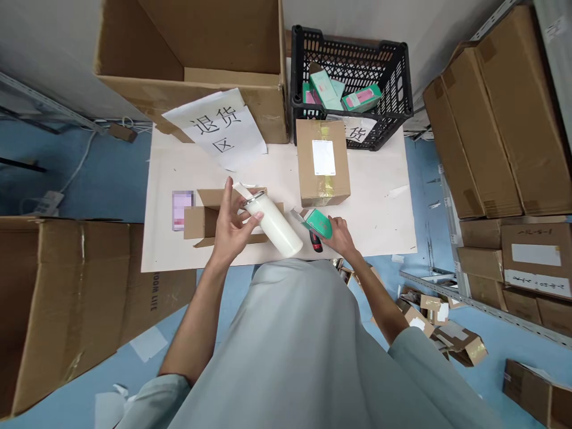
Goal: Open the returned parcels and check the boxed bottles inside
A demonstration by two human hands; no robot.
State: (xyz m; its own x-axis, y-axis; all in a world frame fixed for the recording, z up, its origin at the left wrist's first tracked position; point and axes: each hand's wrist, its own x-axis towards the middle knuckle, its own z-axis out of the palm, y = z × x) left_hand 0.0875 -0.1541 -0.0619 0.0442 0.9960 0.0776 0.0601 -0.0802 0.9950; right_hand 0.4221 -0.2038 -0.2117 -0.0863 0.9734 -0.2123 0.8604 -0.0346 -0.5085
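Observation:
My left hand (233, 227) grips a white bottle (279, 231) near its top, where a metal ring shows; the bottle tilts down to the right. Under it lies an open cardboard box (195, 222) with its flaps spread, partly hidden by the hand and bottle. In my right hand (339, 236) is a small green box (319, 222), its end flap pointing left. Just below the green box a red and black tool (316, 242) lies on the table, its kind not clear. A taped carton (324, 161) with a white label stands behind my right hand.
A large open carton (232, 98) with a paper sign (223, 131) stands at the table's back left. Beside it a black crate (393, 101) holds several green boxes (361, 98). A pink card (182, 210) lies at left. Cartons fill the right-hand shelf (485, 131).

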